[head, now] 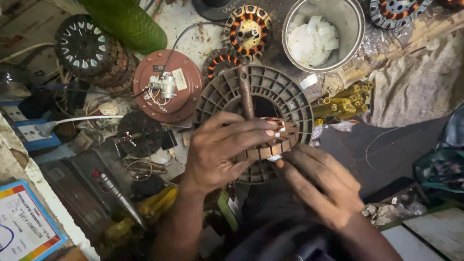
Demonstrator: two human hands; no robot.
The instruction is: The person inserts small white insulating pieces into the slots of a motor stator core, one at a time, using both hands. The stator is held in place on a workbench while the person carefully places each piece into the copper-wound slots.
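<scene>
Our right hand point(321, 186), lower centre, pinches white strip point(274, 158); left hand point(220, 150) clamps motor core point(268, 145) on grey disc point(290, 96). We'd keep core steady, strip straight.

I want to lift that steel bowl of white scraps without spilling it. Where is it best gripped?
Grip the steel bowl by its rim, a hand on each side, coming from above. It stands upright with its mouth open, the white scraps lie loose inside, and motor parts crowd its left side.
</scene>
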